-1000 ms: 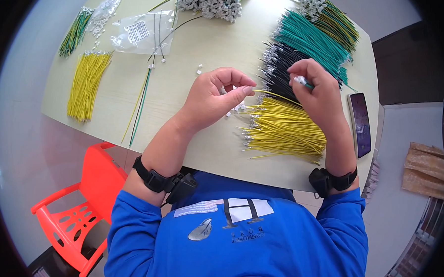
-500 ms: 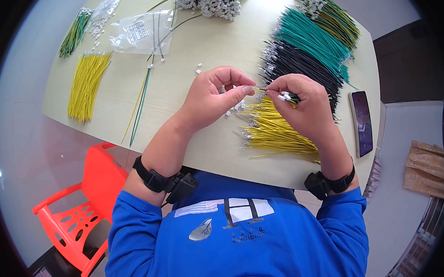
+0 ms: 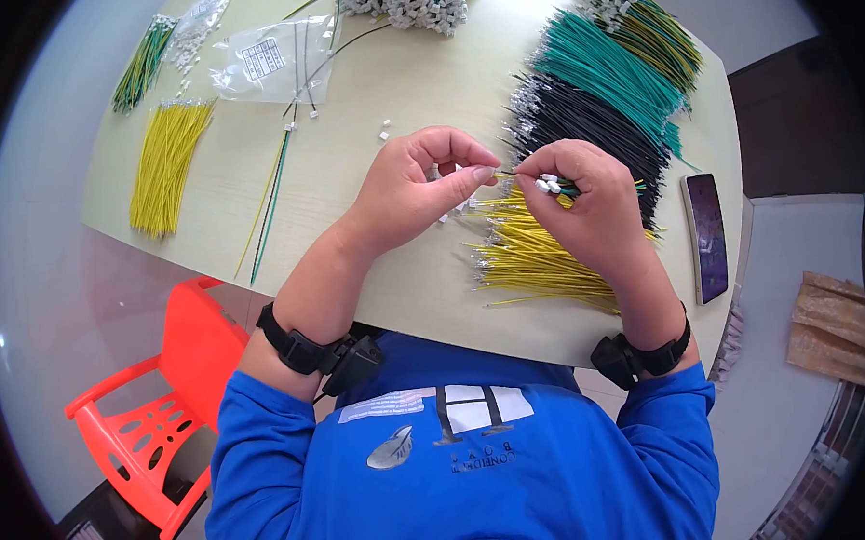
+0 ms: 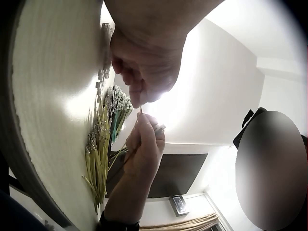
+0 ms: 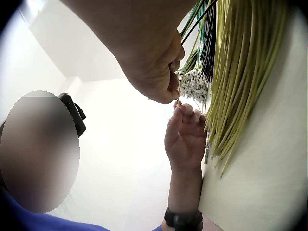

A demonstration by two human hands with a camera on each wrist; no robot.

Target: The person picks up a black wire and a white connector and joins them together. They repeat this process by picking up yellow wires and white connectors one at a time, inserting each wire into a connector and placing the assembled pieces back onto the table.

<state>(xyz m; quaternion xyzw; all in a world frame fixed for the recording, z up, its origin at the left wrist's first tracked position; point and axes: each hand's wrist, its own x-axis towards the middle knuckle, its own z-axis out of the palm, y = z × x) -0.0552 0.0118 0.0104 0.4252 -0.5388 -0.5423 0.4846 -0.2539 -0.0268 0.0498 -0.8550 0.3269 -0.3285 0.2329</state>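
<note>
Thumb and forefinger of my left hand [image 3: 405, 189] pinch the end of a thin yellow wire [image 3: 500, 177]; what sits inside that pinch is hidden. Facing it, my right hand [image 3: 594, 205] pinches a black wire [image 3: 507, 173] close to its tip, so both hands' fingertips almost meet. Several white connectors [image 3: 547, 184] with green wires stick out of the right hand's curled fingers. In the right wrist view, dark and green wires [image 5: 195, 21] trail behind that hand. Below the hands lies a pile of yellow wires [image 3: 548, 255], with black wires [image 3: 590, 123] beyond it.
Green wires [image 3: 607, 64] and finished-looking connector bundles [image 3: 406, 6] lie farther back. Loose white connectors [image 3: 385, 132] are scattered near the left hand. A plastic bag [image 3: 269, 65], another yellow bundle [image 3: 169, 170] and a wired connector [image 3: 289, 128] lie left. A phone [image 3: 706, 239] rests at the right edge.
My right hand has come left and down from over the black wires to the left fingertips. A black strand now shows between the hands beside the yellow one. The left hand has barely moved.
</note>
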